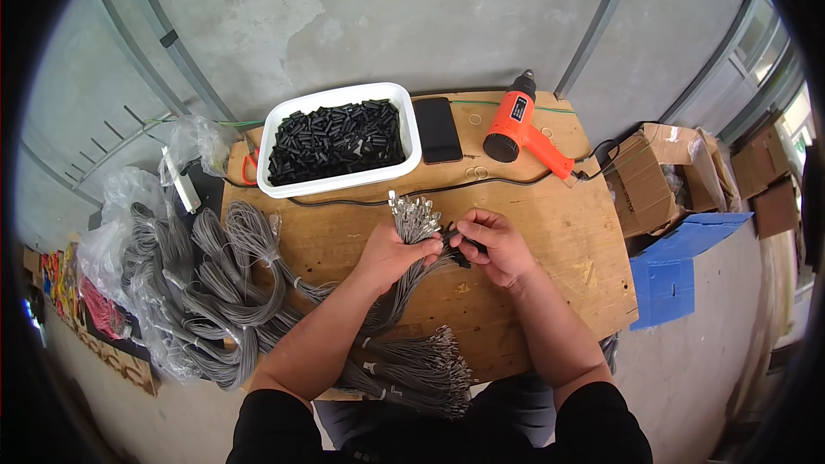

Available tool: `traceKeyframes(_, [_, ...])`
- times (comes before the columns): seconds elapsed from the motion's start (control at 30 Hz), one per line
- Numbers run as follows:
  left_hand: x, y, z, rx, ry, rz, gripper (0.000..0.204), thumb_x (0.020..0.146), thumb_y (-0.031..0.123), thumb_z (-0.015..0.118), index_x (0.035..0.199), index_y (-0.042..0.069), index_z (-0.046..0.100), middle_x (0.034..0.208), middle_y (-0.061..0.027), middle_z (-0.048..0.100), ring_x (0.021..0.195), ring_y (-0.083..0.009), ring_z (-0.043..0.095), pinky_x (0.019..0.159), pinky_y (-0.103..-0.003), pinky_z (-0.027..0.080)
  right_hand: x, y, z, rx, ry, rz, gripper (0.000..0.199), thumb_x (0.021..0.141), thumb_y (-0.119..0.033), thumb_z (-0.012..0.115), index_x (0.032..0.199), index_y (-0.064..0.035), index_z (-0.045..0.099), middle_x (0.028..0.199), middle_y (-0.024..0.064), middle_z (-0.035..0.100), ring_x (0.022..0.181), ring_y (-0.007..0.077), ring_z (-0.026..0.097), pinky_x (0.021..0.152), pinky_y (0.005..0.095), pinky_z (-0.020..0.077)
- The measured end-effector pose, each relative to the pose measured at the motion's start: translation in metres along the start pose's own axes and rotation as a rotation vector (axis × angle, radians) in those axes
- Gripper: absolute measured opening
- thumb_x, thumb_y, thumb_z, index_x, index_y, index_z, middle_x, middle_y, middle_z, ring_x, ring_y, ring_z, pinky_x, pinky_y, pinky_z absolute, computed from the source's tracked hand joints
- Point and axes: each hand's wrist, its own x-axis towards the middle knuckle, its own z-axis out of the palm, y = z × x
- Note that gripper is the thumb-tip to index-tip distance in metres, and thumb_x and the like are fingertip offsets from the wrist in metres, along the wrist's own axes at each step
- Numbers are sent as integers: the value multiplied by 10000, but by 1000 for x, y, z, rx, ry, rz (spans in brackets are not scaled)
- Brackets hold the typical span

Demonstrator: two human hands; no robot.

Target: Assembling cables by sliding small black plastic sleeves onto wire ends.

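Left hand (397,251) closed round grey cable bundle (399,292), right hand (497,247) pinching black sleeves (473,246); few ends appear sleeved, most metal ends (414,216) bare, white tub (344,183) well stocked.

Grey cable bundle (402,287), loose strands, trailing down below left hand (394,251); silver connectors (414,213) clustered, pointing up above thumb. Small black sleeve (449,237), short, tubular, at right hand (493,246) fingertips, beside bundle.
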Motion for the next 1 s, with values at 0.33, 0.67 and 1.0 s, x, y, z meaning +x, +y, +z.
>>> traceKeyframes(0.33, [5,-11,-5,346,125,277,133,894,63,735,1005,-6,706,829,-26,677,732,-111,628,680,-263,514,1,-7,-7,106,167,-163,109,959,-128,646,959,-19,649,813,46,656,589,59,471,466,183,305])
traceKeyframes(0.67, [-4,3,2,62,-91,36,201,972,73,617,1150,-9,664,819,-59,669,673,-124,591,613,-262,484,-3,-4,3,-32,81,-135,189,963,-122,651,1125,-26,667,856,5,658,648,29,478,521,169,323])
traceKeyframes(1.0, [-2,-4,2,134,-167,68,174,995,94,587,1135,17,656,856,-68,674,628,-90,524,556,-229,410,-2,5,3,-13,-89,-124,229,980,-157,647,1141,4,665,886,16,673,685,17,525,572,158,386])
